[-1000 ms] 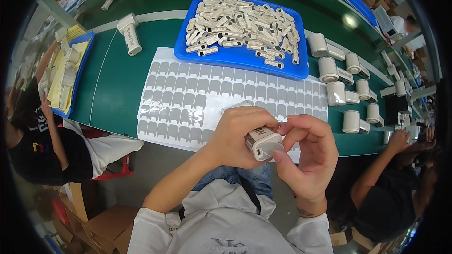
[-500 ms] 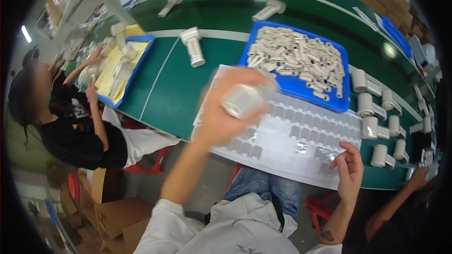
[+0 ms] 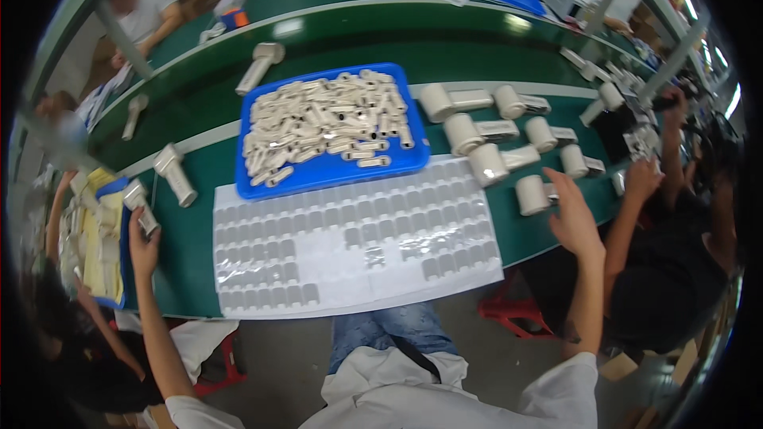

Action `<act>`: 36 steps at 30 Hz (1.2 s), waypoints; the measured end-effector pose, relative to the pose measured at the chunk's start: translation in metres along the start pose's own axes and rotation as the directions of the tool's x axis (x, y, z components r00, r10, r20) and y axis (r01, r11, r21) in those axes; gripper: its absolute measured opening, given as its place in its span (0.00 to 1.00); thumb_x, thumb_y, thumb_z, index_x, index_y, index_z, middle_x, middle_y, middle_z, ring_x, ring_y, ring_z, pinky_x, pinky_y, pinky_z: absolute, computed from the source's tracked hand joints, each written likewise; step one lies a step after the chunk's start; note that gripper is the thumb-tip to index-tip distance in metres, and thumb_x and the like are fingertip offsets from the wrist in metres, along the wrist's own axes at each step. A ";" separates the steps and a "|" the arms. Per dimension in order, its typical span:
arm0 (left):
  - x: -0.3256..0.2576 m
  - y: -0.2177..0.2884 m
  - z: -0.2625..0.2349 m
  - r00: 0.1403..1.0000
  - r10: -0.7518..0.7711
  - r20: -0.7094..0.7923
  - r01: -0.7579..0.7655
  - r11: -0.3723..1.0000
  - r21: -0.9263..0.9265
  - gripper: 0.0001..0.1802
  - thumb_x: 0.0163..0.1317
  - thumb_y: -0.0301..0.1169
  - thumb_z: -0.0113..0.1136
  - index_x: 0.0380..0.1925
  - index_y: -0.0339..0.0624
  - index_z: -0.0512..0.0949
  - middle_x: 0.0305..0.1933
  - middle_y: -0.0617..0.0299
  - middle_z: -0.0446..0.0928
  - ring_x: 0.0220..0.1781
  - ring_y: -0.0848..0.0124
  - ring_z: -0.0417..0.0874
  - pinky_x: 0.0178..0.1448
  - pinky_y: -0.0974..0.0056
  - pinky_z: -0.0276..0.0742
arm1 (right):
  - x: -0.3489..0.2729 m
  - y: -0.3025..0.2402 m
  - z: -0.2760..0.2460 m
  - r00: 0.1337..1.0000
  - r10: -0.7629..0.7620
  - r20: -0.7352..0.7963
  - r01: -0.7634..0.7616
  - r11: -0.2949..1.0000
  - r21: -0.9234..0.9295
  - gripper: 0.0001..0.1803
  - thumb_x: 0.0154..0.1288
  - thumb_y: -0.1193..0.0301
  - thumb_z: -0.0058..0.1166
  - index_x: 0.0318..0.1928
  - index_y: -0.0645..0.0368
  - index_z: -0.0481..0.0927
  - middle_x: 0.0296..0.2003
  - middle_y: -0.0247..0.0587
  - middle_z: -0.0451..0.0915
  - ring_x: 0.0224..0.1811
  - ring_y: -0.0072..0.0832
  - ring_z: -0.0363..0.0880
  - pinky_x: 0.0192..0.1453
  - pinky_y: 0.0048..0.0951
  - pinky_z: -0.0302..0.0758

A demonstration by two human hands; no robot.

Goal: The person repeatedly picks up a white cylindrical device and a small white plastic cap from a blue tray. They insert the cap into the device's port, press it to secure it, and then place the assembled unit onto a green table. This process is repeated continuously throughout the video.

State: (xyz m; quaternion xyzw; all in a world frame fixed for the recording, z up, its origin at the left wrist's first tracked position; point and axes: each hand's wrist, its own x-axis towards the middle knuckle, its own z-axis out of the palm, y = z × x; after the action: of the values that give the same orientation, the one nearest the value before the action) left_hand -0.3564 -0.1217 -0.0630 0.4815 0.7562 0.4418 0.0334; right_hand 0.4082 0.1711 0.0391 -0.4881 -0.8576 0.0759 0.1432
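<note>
Two hands spread wide: left hand at nine o'clock grips a small grey part; right hand, open and empty, at three o'clock beside white cylindrical parts. White sheet lies below the blue tray on the green desk.

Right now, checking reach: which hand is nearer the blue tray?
Left. The left hand holds a white part left of the blue tray; the right hand is farther right, by the rolls.
</note>
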 end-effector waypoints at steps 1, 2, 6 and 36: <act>0.004 0.021 0.015 0.991 -0.129 0.041 0.130 0.991 -0.027 0.37 0.54 0.23 0.64 0.67 0.45 0.64 0.67 0.50 0.67 0.68 0.57 0.68 0.70 0.56 0.62 | -0.005 0.013 0.001 0.999 0.035 0.025 -0.035 0.999 -0.012 0.42 0.43 0.89 0.50 0.66 0.62 0.64 0.59 0.57 0.70 0.65 0.52 0.65 0.70 0.42 0.63; 0.006 0.035 0.019 0.998 -0.061 -0.033 0.066 0.981 0.183 0.39 0.53 0.28 0.67 0.67 0.45 0.65 0.65 0.49 0.70 0.66 0.57 0.71 0.70 0.58 0.63 | -0.005 0.030 0.006 0.991 0.084 0.101 -0.082 0.996 -0.025 0.42 0.42 0.88 0.54 0.64 0.62 0.65 0.60 0.55 0.69 0.65 0.51 0.65 0.70 0.41 0.64; 0.005 0.082 0.017 0.954 0.055 -0.294 0.066 0.920 0.386 0.28 0.56 0.32 0.67 0.57 0.38 0.74 0.59 0.49 0.75 0.63 0.56 0.74 0.67 0.59 0.65 | 0.004 0.022 -0.009 0.998 -0.048 0.051 0.054 0.989 -0.135 0.23 0.42 0.83 0.59 0.45 0.65 0.77 0.42 0.50 0.77 0.50 0.49 0.77 0.56 0.40 0.73; -0.071 0.318 0.187 0.857 0.298 0.420 -0.192 0.942 -0.276 0.51 0.38 0.39 0.81 0.64 0.42 0.65 0.64 0.48 0.68 0.68 0.50 0.66 0.71 0.52 0.61 | 0.162 -0.200 0.096 0.937 -0.345 0.058 0.241 0.755 0.610 0.10 0.54 0.79 0.63 0.38 0.60 0.80 0.39 0.39 0.79 0.44 0.30 0.79 0.48 0.32 0.78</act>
State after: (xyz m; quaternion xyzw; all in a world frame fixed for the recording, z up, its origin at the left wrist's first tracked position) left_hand -0.0070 -0.0101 0.0194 0.6574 0.6045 0.3994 0.2070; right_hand 0.1363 0.2086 0.0300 -0.2698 -0.8650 0.3573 0.2265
